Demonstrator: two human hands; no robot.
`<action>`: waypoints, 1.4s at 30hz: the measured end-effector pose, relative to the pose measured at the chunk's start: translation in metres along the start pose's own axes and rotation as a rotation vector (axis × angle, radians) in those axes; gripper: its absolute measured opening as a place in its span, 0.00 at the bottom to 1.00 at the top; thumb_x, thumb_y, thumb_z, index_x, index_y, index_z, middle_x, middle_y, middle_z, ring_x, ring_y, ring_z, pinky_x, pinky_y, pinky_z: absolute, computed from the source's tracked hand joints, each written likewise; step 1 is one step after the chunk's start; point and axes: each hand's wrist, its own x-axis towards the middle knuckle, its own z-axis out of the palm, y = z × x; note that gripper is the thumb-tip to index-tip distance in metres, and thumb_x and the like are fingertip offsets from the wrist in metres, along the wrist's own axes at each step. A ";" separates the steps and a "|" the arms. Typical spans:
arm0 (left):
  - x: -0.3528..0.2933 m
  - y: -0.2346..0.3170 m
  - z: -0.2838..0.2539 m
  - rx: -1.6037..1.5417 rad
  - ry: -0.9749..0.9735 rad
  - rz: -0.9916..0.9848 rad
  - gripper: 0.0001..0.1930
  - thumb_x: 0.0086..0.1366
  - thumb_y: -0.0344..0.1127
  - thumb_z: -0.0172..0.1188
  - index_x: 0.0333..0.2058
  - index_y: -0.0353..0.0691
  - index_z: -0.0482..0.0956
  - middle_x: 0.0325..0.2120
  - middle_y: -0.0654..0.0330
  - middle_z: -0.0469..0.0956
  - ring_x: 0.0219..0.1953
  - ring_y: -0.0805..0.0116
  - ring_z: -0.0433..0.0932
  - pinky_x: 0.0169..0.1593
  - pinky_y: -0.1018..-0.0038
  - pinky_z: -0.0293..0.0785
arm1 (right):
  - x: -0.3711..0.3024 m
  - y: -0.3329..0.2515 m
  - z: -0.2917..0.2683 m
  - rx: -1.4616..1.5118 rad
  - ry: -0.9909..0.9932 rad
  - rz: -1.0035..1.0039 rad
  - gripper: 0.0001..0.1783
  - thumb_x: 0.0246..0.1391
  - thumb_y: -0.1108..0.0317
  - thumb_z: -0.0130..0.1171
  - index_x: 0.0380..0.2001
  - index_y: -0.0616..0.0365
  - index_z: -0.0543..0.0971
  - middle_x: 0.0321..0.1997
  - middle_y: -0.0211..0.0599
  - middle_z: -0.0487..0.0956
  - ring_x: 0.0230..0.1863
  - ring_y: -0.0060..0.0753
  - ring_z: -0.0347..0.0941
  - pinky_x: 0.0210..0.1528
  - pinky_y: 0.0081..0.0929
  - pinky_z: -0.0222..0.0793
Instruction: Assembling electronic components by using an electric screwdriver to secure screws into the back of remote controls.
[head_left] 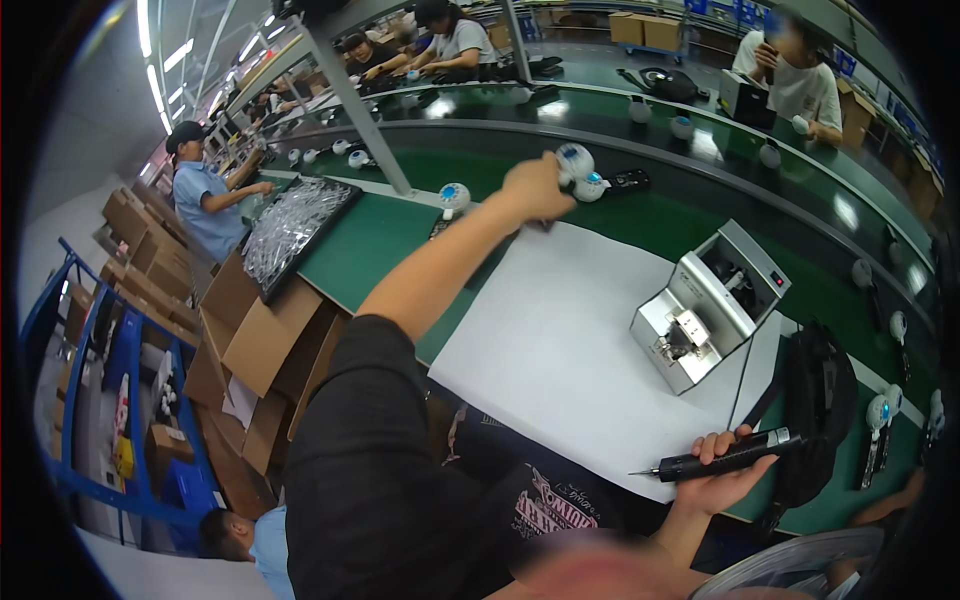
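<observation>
My left hand (pixel 533 192) reaches out over the green conveyor belt, its fingers closed on a white ball-shaped device (pixel 575 160) with a blue-grey round face. Right beside it, a second white ball-shaped device (pixel 590 187) with a black strap-like part rests on the belt. Low on the right, my right hand (pixel 716 478) wraps around a black electric screwdriver (pixel 730 457), whose thin bit points left over the white sheet (pixel 540 330). On that sheet stands a silver screw feeder (pixel 705 310).
More ball-shaped devices (pixel 453 197) sit along the belt. A black tray of clear plastic parts (pixel 300 225) lies at the left, above open cardboard boxes (pixel 265 340). A black bag-like object (pixel 815 410) is right of the feeder. Co-workers (pixel 205 185) sit across and along the line.
</observation>
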 end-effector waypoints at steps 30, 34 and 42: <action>-0.090 0.005 0.096 -0.842 -0.108 0.334 0.39 0.48 0.69 0.68 0.51 0.46 0.81 0.44 0.51 0.84 0.49 0.51 0.81 0.51 0.60 0.76 | 0.030 -0.016 -0.042 -0.330 -0.031 -0.077 0.38 0.68 0.38 0.40 0.49 0.71 0.70 0.34 0.39 0.66 0.36 0.39 0.65 0.47 0.38 0.67; -0.088 0.007 0.096 -0.755 -0.156 0.473 0.40 0.47 0.70 0.69 0.51 0.46 0.82 0.43 0.53 0.85 0.46 0.52 0.83 0.48 0.61 0.77 | 0.042 -0.041 -0.065 -0.326 -0.040 -0.012 0.38 0.67 0.39 0.41 0.48 0.73 0.70 0.35 0.41 0.67 0.37 0.41 0.66 0.48 0.41 0.67; -0.084 0.001 0.089 -0.707 -0.242 0.453 0.38 0.47 0.69 0.69 0.47 0.44 0.84 0.38 0.53 0.86 0.43 0.52 0.84 0.46 0.59 0.78 | 0.051 -0.034 -0.033 -0.280 0.116 -0.019 0.29 0.64 0.48 0.48 0.45 0.71 0.71 0.37 0.41 0.69 0.41 0.40 0.69 0.52 0.42 0.68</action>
